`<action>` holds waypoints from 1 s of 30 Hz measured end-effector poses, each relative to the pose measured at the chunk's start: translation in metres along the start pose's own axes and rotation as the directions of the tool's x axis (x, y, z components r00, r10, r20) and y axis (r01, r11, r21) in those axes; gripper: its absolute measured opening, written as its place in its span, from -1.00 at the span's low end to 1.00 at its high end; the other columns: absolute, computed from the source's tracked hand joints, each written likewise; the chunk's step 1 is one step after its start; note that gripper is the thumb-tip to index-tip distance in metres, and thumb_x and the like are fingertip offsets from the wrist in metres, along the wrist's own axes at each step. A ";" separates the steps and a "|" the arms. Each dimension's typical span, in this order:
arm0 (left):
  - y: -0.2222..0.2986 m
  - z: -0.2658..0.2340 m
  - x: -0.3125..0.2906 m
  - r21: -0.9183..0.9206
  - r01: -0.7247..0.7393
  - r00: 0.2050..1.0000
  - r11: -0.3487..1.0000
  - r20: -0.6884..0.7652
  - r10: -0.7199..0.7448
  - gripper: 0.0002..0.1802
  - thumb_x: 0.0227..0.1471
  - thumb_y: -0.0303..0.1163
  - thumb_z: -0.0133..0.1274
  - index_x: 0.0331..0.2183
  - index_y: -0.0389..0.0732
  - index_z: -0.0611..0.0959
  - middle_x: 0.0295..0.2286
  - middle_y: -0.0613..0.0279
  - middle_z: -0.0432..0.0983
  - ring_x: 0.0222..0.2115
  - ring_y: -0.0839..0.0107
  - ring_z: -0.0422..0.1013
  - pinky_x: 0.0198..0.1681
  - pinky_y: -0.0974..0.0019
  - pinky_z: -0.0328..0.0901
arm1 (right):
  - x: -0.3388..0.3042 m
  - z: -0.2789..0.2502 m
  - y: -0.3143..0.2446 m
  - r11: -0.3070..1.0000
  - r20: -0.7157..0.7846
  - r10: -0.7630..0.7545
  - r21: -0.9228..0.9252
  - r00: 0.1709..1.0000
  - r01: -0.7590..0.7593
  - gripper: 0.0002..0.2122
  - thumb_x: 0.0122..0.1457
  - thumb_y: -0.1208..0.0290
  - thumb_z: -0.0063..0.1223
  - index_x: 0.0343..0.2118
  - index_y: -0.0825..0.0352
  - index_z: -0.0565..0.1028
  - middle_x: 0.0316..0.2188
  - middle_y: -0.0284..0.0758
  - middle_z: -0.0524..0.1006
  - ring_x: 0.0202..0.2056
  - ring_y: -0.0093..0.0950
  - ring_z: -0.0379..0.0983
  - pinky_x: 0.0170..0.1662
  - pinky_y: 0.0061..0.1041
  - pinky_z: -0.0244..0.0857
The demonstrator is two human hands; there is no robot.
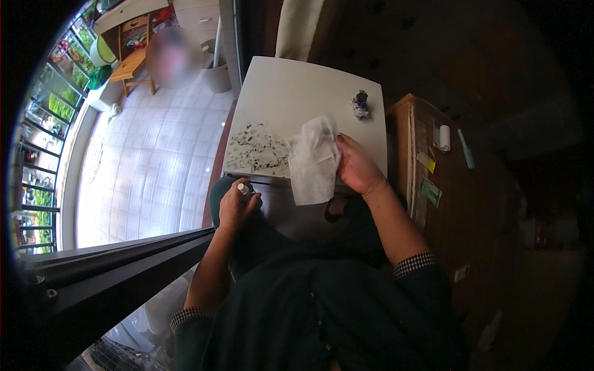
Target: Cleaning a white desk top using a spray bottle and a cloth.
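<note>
Near the front edge of the white tabletop (297, 86), my right hand (360, 168) pinches a thin white tissue (314, 164), which hangs partly over the edge. My left hand (231, 209) is closed around a small white-capped object (243, 188) just in front of the table's left corner; the fingers hide most of it, so its kind is unclear. Dark smears and specks (263, 148) spread over the front left of the tabletop. A crumpled wad stained black (360, 104) lies toward its far right.
A brown wooden cabinet (442, 198) stands at the right, with a white roll (444, 138) and a turquoise stick-like item (466, 148) on it. A dark metal door track (130, 263) runs at lower left. Beyond the tiled floor (161, 154) are a wooden chair (131, 62) and railings.
</note>
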State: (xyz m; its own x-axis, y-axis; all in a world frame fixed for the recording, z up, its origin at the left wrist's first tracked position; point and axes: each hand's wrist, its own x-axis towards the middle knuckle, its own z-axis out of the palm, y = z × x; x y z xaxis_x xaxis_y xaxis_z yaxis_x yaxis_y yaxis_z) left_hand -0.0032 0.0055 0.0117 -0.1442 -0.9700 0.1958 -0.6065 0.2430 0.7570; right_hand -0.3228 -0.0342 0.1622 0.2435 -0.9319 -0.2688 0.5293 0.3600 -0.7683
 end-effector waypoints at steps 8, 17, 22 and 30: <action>0.000 -0.008 -0.003 -0.014 -0.024 1.000 1.000 -0.001 0.024 -0.44 -0.01 -0.26 0.33 -0.01 -0.15 0.47 -0.27 0.10 0.59 -0.22 0.06 0.54 -0.15 0.11 0.40 | -0.005 0.037 -0.006 0.886 -0.103 -0.205 -0.443 0.973 0.140 -0.71 0.38 0.36 -0.06 0.05 0.41 0.48 0.02 -0.21 0.54 0.07 -0.33 0.46 0.14 -0.34 0.33; 0.006 -0.005 -0.002 -0.019 -0.041 0.999 0.999 0.003 0.041 -0.46 -0.03 -0.31 0.34 -0.03 -0.15 0.48 -0.29 0.13 0.58 -0.23 0.09 0.54 -0.16 0.13 0.41 | 0.007 0.019 0.129 -0.433 0.394 -0.243 -0.862 0.886 0.264 -0.31 0.12 0.24 0.25 0.30 0.33 0.26 0.36 -0.19 0.19 0.40 -0.24 0.01 0.40 -0.06 -0.13; 0.010 -0.007 0.003 -0.015 -0.008 0.999 1.000 0.031 0.009 -0.45 -0.03 -0.29 0.33 -0.03 -0.15 0.48 -0.30 0.14 0.58 -0.23 0.09 0.53 -0.15 0.12 0.40 | 0.018 0.019 0.114 -0.407 0.380 -0.180 -0.869 0.907 0.283 -0.14 0.03 0.14 0.33 0.37 0.29 0.14 0.41 -0.21 0.08 0.44 -0.27 -0.09 0.43 -0.05 -0.26; 0.006 -0.008 -0.005 0.011 0.012 1.000 1.000 0.017 -0.012 -0.46 -0.02 -0.28 0.32 -0.03 -0.15 0.48 -0.29 0.14 0.59 -0.22 0.08 0.53 -0.14 0.12 0.40 | -0.014 0.012 0.117 -0.438 0.346 -0.108 -0.858 0.932 0.268 -0.11 0.00 0.18 0.36 0.37 0.29 0.12 0.41 -0.22 0.09 0.44 -0.27 -0.09 0.43 -0.04 -0.25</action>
State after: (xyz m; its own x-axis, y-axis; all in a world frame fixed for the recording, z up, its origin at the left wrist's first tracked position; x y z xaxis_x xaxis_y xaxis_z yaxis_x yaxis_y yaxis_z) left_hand 0.0001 0.0120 0.0206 -0.1500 -0.9729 0.1759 -0.6171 0.2311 0.7521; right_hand -0.2546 0.0219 0.0830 0.4512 -0.8918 0.0330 -0.8639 -0.4457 -0.2345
